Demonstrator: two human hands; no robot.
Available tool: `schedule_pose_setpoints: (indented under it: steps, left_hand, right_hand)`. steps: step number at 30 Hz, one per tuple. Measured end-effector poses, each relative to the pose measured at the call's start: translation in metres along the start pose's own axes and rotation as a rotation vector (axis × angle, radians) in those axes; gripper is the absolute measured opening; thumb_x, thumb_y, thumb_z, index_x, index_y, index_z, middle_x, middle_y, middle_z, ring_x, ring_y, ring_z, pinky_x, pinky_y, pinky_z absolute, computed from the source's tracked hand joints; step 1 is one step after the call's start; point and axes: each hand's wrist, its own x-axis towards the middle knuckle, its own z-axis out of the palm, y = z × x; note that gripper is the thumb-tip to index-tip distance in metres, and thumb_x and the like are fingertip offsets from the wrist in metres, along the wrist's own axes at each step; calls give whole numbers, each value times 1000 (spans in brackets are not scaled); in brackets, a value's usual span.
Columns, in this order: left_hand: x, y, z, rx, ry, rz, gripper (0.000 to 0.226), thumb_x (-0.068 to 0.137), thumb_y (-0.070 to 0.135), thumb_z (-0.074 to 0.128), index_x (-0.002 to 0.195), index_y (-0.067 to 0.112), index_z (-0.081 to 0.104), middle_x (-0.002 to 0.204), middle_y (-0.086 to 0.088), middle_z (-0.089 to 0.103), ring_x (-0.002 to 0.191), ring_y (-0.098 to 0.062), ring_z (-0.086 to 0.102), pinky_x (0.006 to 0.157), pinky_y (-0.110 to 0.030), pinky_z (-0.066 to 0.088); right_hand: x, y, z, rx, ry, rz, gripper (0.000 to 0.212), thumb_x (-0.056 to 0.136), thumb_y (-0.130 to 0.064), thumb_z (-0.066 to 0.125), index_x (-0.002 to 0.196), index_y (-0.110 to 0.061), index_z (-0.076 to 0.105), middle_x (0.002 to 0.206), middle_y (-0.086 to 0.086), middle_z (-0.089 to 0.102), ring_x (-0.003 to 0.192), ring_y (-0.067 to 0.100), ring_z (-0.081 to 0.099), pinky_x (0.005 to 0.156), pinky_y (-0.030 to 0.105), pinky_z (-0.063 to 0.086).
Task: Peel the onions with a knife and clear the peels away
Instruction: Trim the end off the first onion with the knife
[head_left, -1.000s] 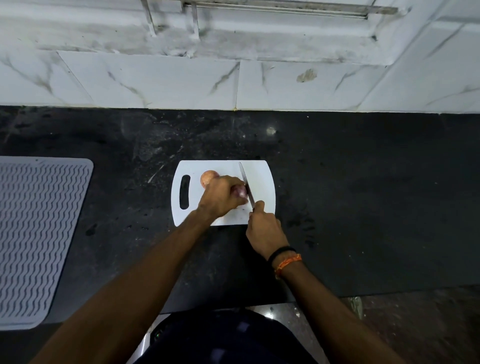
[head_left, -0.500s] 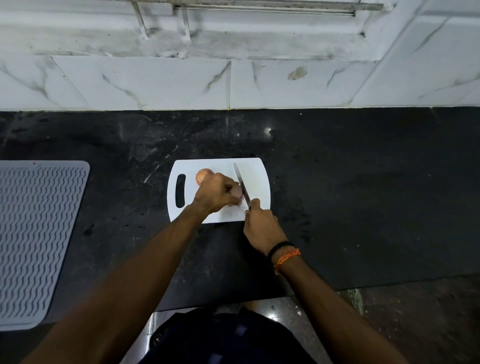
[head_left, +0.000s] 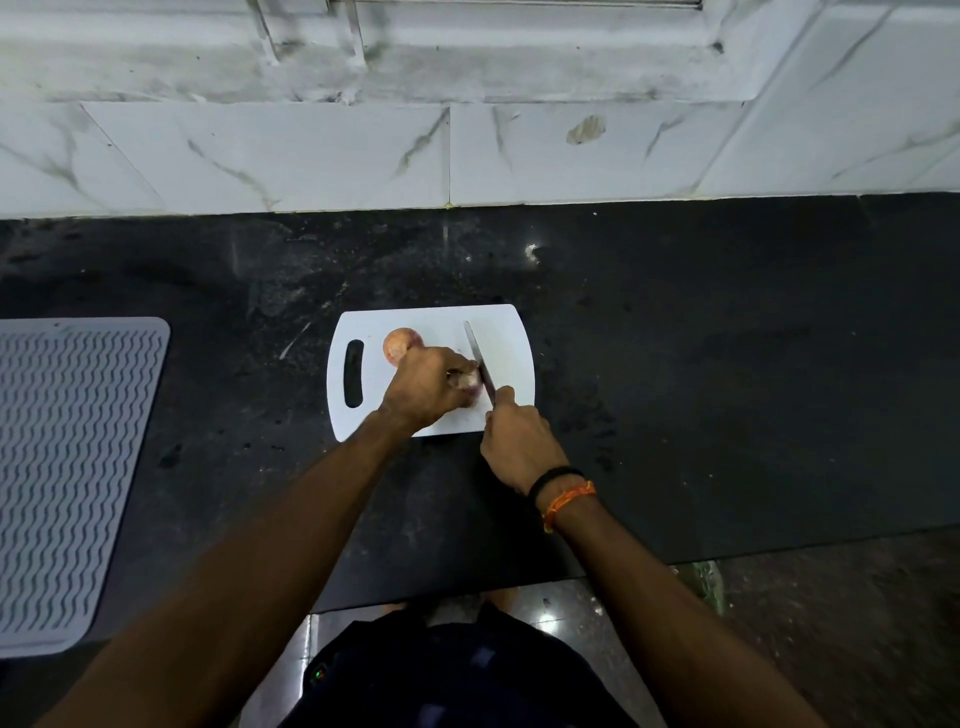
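Black stone countertop (head_left: 675, 364) spans the frame, scuffed and speckled; white marble-veined tile wall (head_left: 311, 156) rises along its far edge. Grey ribbed drying mat (head_left: 67, 467) lies at the far left of the counter, well apart from the work area.

White plastic cutting board (head_left: 498, 338) sits centre, handle slot (head_left: 354, 373) at its left end, long axis running left to right.

Left hand (head_left: 426, 389) is closed over an onion (head_left: 470, 382) on the board, fingers curled across the top; only a small pale, purplish patch of the onion shows at the fingertips, on the right side of the hand. Surface there looks glossy and partly bared, though too little is exposed to judge how much skin remains.

Right hand (head_left: 519, 441) is clamped on the handle of a knife (head_left: 480, 358) at the near edge of the board, index finger extended up toward the blade. Blade is narrow, grey, angled far-left, its edge against the right side of the held onion.

Second onion (head_left: 400, 343) rests on the board just far-left of the left hand, partly hidden by it; round, orange-tan, dry skin intact.

Right wrist carries a black band (head_left: 553, 478) and an orange thread (head_left: 569, 499).
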Motion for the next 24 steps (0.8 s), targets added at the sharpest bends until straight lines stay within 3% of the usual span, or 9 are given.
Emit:
schedule_pose_setpoints:
  steps: [5, 10, 18, 21, 24]
  left_hand:
    - [-5, 2, 2, -1, 22, 7, 34, 88, 15, 77, 119, 5, 72, 121, -11, 72, 104, -30, 69, 88, -26, 47]
    - [-1, 0, 0, 23, 83, 37, 33, 83, 10, 80, 114, 2, 74, 113, -15, 73, 100, -33, 69, 89, -27, 45]
    - [-5, -9, 4, -1, 147, 33, 34, 80, 14, 83, 111, 3, 71, 114, -13, 70, 103, -29, 63, 91, -35, 51]
    - [-5, -17, 0, -70, 129, 43, 29, 82, 19, 80, 107, 5, 73, 105, -8, 74, 94, -26, 67, 84, -47, 59]
    - [-3, -15, -3, -89, 116, 30, 24, 81, 25, 79, 99, 8, 76, 92, -3, 75, 82, -22, 68, 78, -46, 58]
  right_hand:
    - [-6, 0, 4, 28, 10, 14, 24, 100, -12, 45, 123, -6, 42, 118, 23, 61, 106, 41, 61, 87, 44, 50]
    - [14, -5, -8, 61, 10, 1, 25, 101, -15, 43, 123, -4, 43, 119, 24, 61, 106, 43, 60, 78, 38, 43]
    - [9, -12, -3, 44, 19, -27, 26, 101, -13, 43, 126, -4, 41, 120, 24, 60, 108, 41, 59, 88, 43, 46]
    - [8, -11, -4, 31, 19, -24, 27, 102, -15, 42, 128, -5, 41, 122, 23, 59, 109, 41, 58, 90, 43, 47]
    - [6, -8, -5, 4, 25, -39, 27, 103, -15, 43, 128, -5, 41, 120, 22, 60, 108, 40, 60, 88, 42, 48]
